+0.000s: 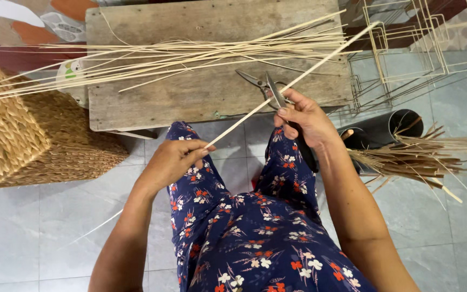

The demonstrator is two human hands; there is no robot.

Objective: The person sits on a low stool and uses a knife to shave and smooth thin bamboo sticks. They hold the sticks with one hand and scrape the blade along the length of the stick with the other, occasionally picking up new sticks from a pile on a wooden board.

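Two hands, left hand (pixel 175 160) pinching cane strip (pixel 293 82), right hand (pixel 305 117) gripping shears (pixel 277 97)

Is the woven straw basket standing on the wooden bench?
No, the woven straw basket stands on the grey tiled floor, left of the wooden bench.

Your worn wooden bench (pixel 201 100) carries a loose bundle of pale cane strips (pixel 163 57). Grey tiled floor (pixel 39 227) holds the woven basket (pixel 33 135) and black tube (pixel 385 127).
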